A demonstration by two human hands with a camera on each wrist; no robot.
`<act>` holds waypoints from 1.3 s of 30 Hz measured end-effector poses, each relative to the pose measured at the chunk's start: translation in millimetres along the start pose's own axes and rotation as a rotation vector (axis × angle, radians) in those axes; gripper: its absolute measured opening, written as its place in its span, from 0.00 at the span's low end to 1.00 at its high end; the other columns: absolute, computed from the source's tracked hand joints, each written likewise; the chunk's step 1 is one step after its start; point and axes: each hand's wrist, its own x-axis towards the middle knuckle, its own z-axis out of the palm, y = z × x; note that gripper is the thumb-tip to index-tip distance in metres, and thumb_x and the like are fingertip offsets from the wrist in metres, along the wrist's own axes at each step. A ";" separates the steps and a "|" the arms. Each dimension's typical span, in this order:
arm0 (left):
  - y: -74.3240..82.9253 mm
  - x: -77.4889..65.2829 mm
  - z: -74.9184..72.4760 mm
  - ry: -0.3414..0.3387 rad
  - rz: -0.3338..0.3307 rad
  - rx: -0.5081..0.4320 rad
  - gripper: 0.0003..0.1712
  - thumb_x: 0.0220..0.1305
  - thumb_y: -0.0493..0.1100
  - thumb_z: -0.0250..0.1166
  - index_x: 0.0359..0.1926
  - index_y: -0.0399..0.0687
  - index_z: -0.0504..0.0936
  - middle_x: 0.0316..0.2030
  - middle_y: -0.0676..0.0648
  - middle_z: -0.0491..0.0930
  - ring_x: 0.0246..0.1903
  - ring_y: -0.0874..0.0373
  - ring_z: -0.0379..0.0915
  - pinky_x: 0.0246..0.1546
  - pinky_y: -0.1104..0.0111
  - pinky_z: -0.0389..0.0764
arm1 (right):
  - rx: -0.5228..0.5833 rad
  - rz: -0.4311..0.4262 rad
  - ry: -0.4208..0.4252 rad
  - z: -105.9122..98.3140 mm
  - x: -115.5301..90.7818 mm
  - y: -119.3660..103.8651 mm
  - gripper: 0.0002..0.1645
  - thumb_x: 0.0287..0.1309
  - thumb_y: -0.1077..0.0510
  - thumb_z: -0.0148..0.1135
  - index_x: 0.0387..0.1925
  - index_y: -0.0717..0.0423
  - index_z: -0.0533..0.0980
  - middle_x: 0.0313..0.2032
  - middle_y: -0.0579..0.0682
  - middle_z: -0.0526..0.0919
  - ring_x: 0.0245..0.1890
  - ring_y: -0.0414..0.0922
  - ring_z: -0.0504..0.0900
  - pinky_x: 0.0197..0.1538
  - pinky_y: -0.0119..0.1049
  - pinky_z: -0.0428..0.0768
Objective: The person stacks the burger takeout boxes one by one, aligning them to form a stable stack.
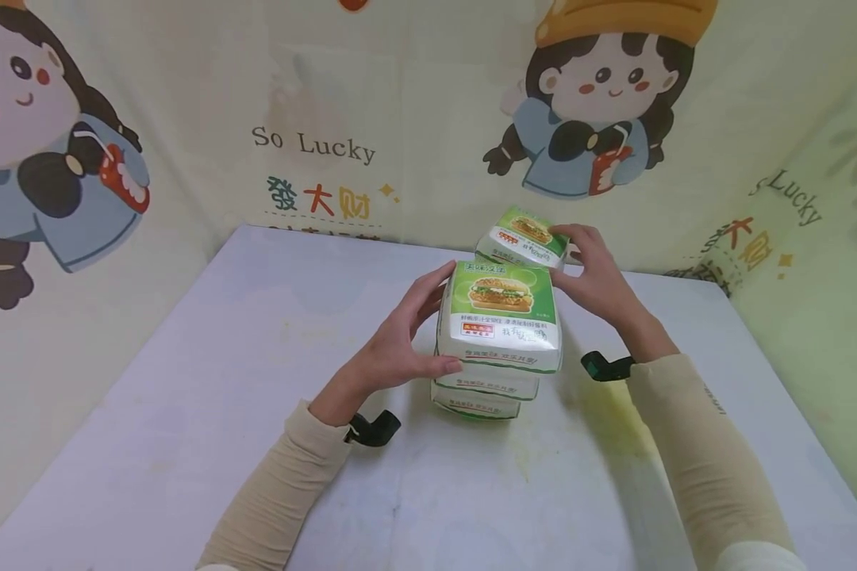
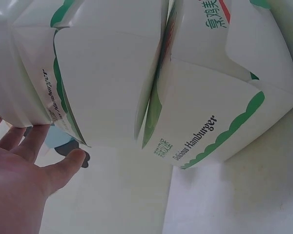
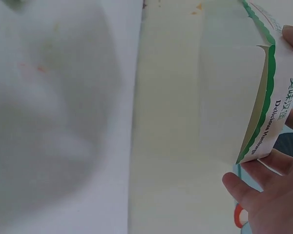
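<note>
A white and green hamburger box [image 1: 500, 342] with a burger picture on its lid tops a stack in the middle of the table. Two lower boxes [image 1: 482, 390] show beneath it. My left hand [image 1: 393, 337] grips the top box at its left side, thumb at the front face and fingers toward the back. Just behind the stack, a similar box [image 1: 527, 238] is held by my right hand [image 1: 603, 281], with the fingers at its right edge. In the right wrist view this box [image 3: 276, 105] appears raised, with the wall behind it.
The white table [image 1: 257, 373] extends on both sides of the stack. A cream wall sheet [image 1: 328, 95] with cartoon figures and lettering rises at the back edge and along both sides. Black wrist devices [image 1: 374, 429] sit at both cuffs.
</note>
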 end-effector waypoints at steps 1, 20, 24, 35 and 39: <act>-0.1 -0.3 0.2 0.000 0.002 0.002 0.55 0.44 0.42 0.69 0.69 0.49 0.44 0.67 0.54 0.47 0.66 0.54 0.48 0.65 0.54 0.53 | 0.004 -0.003 0.008 -2.0 -0.1 -1.3 0.39 0.49 0.46 0.62 0.62 0.42 0.59 0.64 0.46 0.54 0.62 0.47 0.56 0.59 0.57 0.64; -2.6 -4.6 3.9 0.011 -0.001 0.023 0.55 0.45 0.43 0.69 0.69 0.50 0.44 0.67 0.54 0.46 0.66 0.56 0.49 0.65 0.55 0.52 | 0.108 -0.089 0.157 -38.6 -18.7 -66.5 0.36 0.50 0.55 0.62 0.61 0.48 0.62 0.61 0.48 0.58 0.61 0.46 0.58 0.62 0.50 0.63; -2.9 -5.4 4.6 0.014 -0.004 0.029 0.55 0.45 0.41 0.68 0.69 0.50 0.44 0.67 0.54 0.46 0.66 0.57 0.49 0.65 0.55 0.53 | 0.147 -0.130 0.169 -42.9 -22.1 -74.5 0.35 0.49 0.57 0.62 0.61 0.47 0.63 0.60 0.47 0.59 0.60 0.45 0.60 0.63 0.46 0.63; -1.5 -6.0 4.9 0.017 -0.006 0.021 0.55 0.45 0.41 0.68 0.69 0.50 0.44 0.67 0.54 0.46 0.66 0.55 0.49 0.65 0.53 0.52 | 0.167 -0.226 0.213 -53.7 -23.2 -86.6 0.34 0.48 0.59 0.62 0.60 0.48 0.65 0.59 0.46 0.61 0.58 0.43 0.62 0.63 0.41 0.65; -1.5 -5.9 5.3 0.014 0.001 0.011 0.55 0.45 0.43 0.68 0.69 0.50 0.44 0.67 0.54 0.46 0.66 0.54 0.49 0.65 0.53 0.52 | 0.197 -0.258 0.231 -58.9 -29.4 -99.8 0.32 0.50 0.60 0.59 0.59 0.50 0.66 0.59 0.49 0.62 0.58 0.44 0.62 0.63 0.39 0.65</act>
